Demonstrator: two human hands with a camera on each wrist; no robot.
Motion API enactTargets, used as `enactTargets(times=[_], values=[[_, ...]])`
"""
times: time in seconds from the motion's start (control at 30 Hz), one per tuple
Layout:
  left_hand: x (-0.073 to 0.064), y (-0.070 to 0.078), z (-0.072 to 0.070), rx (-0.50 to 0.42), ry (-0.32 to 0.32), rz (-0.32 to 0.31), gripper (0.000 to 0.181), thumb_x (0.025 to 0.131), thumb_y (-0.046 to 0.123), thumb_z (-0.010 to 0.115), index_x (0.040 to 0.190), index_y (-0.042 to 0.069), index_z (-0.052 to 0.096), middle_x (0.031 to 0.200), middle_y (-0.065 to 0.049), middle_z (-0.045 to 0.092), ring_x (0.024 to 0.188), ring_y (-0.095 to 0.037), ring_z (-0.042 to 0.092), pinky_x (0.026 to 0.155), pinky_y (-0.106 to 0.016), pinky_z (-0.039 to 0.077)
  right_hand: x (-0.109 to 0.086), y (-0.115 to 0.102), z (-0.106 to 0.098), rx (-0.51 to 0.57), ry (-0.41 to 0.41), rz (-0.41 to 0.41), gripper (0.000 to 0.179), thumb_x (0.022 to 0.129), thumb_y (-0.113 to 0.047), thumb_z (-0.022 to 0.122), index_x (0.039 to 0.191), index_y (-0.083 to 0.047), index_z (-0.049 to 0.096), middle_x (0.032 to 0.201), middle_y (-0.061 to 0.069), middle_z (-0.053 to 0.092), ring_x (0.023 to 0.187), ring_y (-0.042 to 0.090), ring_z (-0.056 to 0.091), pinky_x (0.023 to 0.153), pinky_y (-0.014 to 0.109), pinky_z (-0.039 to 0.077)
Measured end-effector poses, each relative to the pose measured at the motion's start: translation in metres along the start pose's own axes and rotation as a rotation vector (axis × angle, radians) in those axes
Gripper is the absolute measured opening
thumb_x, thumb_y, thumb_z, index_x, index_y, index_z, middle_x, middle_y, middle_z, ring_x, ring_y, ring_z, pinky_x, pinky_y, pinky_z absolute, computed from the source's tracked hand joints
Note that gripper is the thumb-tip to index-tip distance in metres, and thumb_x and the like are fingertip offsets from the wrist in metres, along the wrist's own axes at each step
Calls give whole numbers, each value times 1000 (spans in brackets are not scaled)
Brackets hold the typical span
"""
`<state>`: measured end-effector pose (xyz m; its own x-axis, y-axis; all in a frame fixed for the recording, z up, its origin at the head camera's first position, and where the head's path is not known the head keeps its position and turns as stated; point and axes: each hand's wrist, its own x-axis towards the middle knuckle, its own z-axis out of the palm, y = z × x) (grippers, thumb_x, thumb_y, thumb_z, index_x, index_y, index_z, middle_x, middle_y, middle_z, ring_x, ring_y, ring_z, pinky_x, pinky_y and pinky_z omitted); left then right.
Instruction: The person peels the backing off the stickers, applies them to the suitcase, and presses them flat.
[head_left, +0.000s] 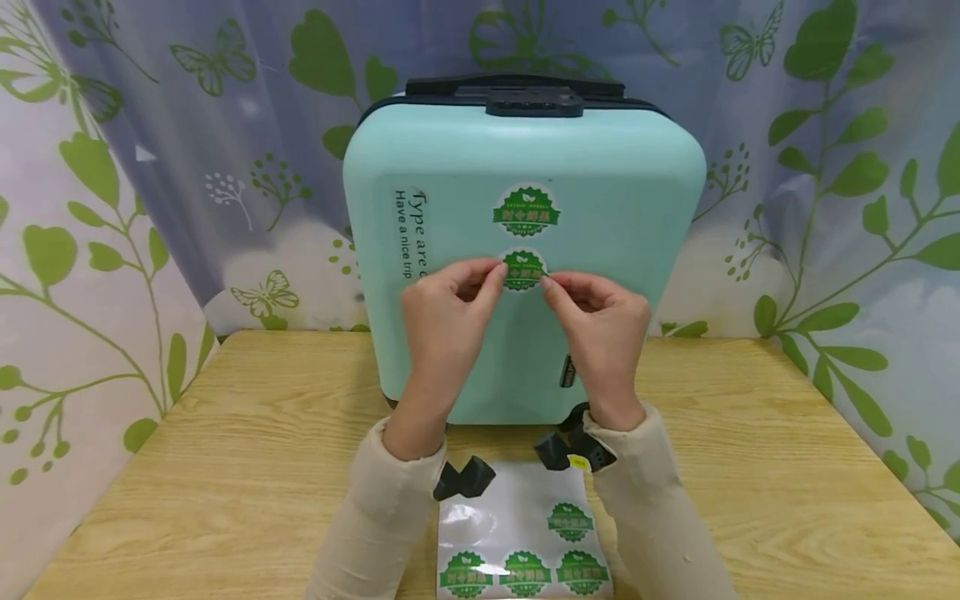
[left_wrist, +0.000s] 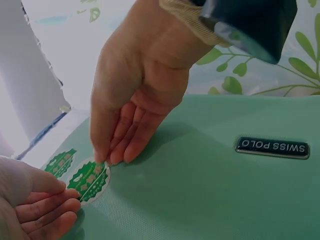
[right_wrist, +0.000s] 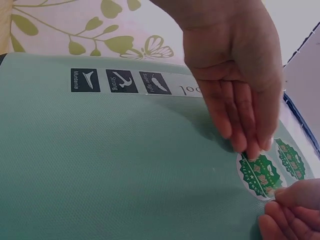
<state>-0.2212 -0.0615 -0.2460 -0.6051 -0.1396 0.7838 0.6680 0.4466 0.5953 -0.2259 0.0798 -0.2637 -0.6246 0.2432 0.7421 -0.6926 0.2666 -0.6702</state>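
A round green sticker [head_left: 522,271] with a white scalloped rim lies at the front of a mint-green suitcase [head_left: 457,158]. My left hand [head_left: 453,321] pinches its left edge between thumb and forefinger. On the opposite edge, my right hand [head_left: 606,333] pinches in the same way. Both wrist views show the fingertips at the rim of the sticker [left_wrist: 89,180], very close to the suitcase; how much of it is stuck down I cannot tell. Just above sits a matching sticker [head_left: 527,210], flat on the case.
On the wooden table [head_left: 292,417], a white backing sheet [head_left: 502,492] with several green stickers lies before the suitcase. A SWISS POLO badge [left_wrist: 272,147] and printed labels [right_wrist: 122,81] mark the case. A leaf-patterned curtain [head_left: 285,108] hangs behind.
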Motion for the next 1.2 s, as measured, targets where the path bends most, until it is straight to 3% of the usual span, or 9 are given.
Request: enactTargets(times=[0.27, 0.7, 1.2], values=[[1, 5, 8, -30, -13, 41, 16, 88, 13, 67, 94, 1, 74, 83, -10, 73, 64, -13, 67, 57, -20, 52, 0, 3, -1, 48, -2, 5, 16, 82, -13, 74, 86, 3, 74, 78, 17, 71, 64, 8, 65, 60, 22, 52], [5, 10, 12, -61, -55, 27, 17, 89, 15, 66, 97, 3, 74, 87, -8, 73, 66, -11, 67, 57, -19, 51, 1, 4, -4, 116, -34, 30, 17, 82, -12, 74, 86, 4, 74, 78, 13, 71, 67, 9, 67, 65, 25, 55], [6, 11, 15, -76, -80, 39, 16, 89, 14, 66, 96, 2, 75, 87, -8, 73, 68, -11, 67, 61, -17, 51, -1, 4, -4, 152, -16, 37, 17, 82, -11, 74, 87, 5, 73, 77, 8, 72, 69, 10, 68, 70, 27, 56]])
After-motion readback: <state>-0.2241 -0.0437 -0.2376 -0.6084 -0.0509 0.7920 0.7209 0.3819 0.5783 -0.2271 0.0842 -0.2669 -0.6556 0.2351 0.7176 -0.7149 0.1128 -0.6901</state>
